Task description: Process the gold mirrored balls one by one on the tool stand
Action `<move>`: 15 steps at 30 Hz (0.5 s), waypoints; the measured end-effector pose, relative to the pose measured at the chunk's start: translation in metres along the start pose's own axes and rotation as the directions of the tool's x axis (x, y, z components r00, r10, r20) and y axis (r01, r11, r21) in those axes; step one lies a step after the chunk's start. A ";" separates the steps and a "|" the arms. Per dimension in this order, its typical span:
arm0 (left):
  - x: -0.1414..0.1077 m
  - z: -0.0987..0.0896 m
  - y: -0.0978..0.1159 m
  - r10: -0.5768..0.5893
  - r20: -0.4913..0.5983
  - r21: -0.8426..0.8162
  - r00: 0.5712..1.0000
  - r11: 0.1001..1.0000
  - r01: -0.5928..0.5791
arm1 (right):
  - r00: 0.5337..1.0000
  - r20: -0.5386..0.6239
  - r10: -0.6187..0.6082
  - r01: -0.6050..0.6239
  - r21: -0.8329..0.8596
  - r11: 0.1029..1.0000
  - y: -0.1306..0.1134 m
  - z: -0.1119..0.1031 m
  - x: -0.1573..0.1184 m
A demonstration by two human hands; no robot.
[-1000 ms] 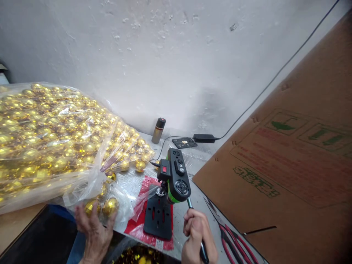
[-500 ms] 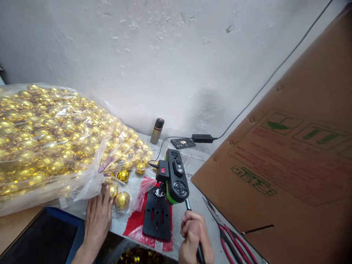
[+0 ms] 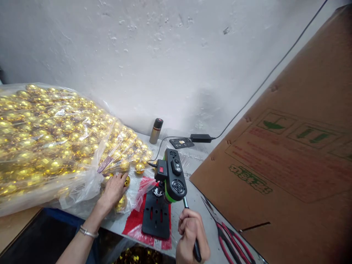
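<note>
My left hand (image 3: 114, 189) reaches over shiny gold balls at the mouth of a clear plastic bag, its fingers curled around a faceted gold ball (image 3: 127, 180). Another gold ball (image 3: 121, 203) lies just below, partly covered by that hand. My right hand (image 3: 192, 234) is a fist around a slim tool with a metal shaft (image 3: 186, 202) and black handle (image 3: 197, 251). The shaft points up to a black device with round grilles (image 3: 176, 176), and whether they touch I cannot tell. The device stands on a black slotted plate (image 3: 156, 223).
The bulging bag of gold balls (image 3: 55, 139) fills the left. Red plastic (image 3: 132, 223) lies under the plate. Scissors (image 3: 233, 238) with red-and-black handles lie beside a large cardboard box (image 3: 288, 146). At the wall are a dark bottle (image 3: 156, 131), a black remote (image 3: 181, 142) and a cabled adapter (image 3: 202, 138).
My left hand has moved up and right from the bag's edge onto a gold ball, which has shifted slightly. My right hand keeps its hold on the tool, almost unmoved.
</note>
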State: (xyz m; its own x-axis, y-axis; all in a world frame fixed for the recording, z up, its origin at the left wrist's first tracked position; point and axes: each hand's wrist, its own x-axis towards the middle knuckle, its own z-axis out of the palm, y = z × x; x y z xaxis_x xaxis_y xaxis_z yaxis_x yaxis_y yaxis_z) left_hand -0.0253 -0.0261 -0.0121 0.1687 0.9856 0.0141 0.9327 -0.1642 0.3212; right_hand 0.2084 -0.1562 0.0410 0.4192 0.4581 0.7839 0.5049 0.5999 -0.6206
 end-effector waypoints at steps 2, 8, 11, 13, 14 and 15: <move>0.007 -0.003 0.000 0.001 0.031 -0.018 1.000 1.000 0.000 | 1.000 -0.027 0.008 -0.008 0.000 1.000 -0.004 0.003 0.003; 0.005 -0.007 0.014 -0.006 -0.016 -0.283 1.000 0.959 0.002 | 0.998 -0.054 0.032 -0.031 0.024 0.999 -0.014 0.007 0.012; -0.011 0.007 0.033 -0.096 -0.071 -0.716 0.993 0.698 0.016 | 0.991 -0.031 0.127 -0.127 0.011 0.992 -0.020 0.006 0.020; -0.027 0.025 0.047 -0.149 -0.019 -0.892 0.989 0.449 0.050 | 0.988 -0.029 0.153 -0.153 0.004 0.988 -0.025 0.006 0.028; -0.034 0.035 0.054 -0.168 0.027 -0.935 0.985 0.344 0.085 | 0.988 -0.026 0.152 -0.152 -0.001 0.988 -0.028 0.006 0.033; -0.041 0.045 0.061 -0.180 0.075 -0.957 0.981 0.264 0.121 | 0.988 -0.016 0.150 -0.151 -0.008 0.989 -0.031 0.006 0.037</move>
State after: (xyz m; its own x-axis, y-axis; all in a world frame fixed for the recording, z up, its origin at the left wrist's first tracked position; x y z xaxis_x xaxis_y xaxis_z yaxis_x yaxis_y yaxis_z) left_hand 0.0387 -0.0787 -0.0357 0.0218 0.9932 -0.1145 -0.0387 0.1153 0.9926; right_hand 0.2036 -0.1537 0.0893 0.5026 0.5324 0.6811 0.4419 0.5189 -0.7317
